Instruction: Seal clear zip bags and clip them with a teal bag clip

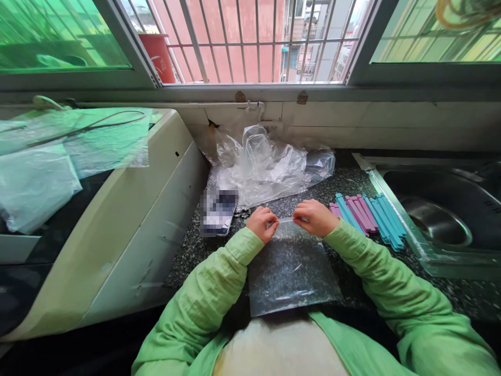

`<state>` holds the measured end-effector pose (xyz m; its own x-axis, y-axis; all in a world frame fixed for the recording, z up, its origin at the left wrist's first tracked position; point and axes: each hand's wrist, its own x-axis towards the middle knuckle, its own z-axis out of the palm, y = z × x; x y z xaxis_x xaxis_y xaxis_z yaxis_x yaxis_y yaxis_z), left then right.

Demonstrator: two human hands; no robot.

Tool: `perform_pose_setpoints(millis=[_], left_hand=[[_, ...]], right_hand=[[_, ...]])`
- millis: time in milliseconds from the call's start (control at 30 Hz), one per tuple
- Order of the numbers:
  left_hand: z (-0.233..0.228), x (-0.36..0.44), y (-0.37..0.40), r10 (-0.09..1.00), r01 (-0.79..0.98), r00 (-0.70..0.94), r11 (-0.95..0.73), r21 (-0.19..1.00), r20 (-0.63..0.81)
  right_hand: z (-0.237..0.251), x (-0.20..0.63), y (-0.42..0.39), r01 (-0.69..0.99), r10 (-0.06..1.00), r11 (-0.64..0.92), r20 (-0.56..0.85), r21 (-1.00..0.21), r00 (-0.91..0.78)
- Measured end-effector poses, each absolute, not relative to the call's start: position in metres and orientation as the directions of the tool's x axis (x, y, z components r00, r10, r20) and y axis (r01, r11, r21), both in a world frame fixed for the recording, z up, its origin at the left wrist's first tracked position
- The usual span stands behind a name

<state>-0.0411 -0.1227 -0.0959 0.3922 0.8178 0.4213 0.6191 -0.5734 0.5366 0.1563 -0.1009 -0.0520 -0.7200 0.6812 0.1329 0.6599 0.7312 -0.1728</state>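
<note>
A clear plastic bag (293, 271) hangs flat toward my body, its lower part reaching the counter's front edge. With fingers pinched, my left hand (264, 224) grips the bag's far edge at its left side. My right hand (315, 216) pinches the same edge farther right. A short whitish strip of that edge shows between the two hands. To the right of my right hand lie several blue and purple plastic strips (368, 216), side by side on the counter. Whether the bag's mouth is parted cannot be made out.
Crumpled clear plastic bags (266, 167) lie behind my hands by the wall. A phone (223, 209), partly blurred out, is left of my left hand. A metal sink (434, 222) bounds the right side. A large pale appliance (133, 230) with plastic sheets on top stands left.
</note>
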Motion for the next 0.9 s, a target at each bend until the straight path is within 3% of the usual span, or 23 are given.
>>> perform_pose_setpoints(millis=[333, 900], left_hand=[[-0.0991, -0.0393, -0.1225, 0.837, 0.615, 0.339, -0.543, 0.572, 0.43], [-0.1007, -0.0392, -0.1223, 0.83, 0.622, 0.328, -0.549, 0.558, 0.452]], right_hand=[[-0.0545, 0.1528, -0.1028, 0.645, 0.666, 0.746, 0.201, -0.165, -0.718], [-0.0567, 0.1549, -0.1003, 0.649, 0.679, 0.734, 0.183, -0.201, -0.711]])
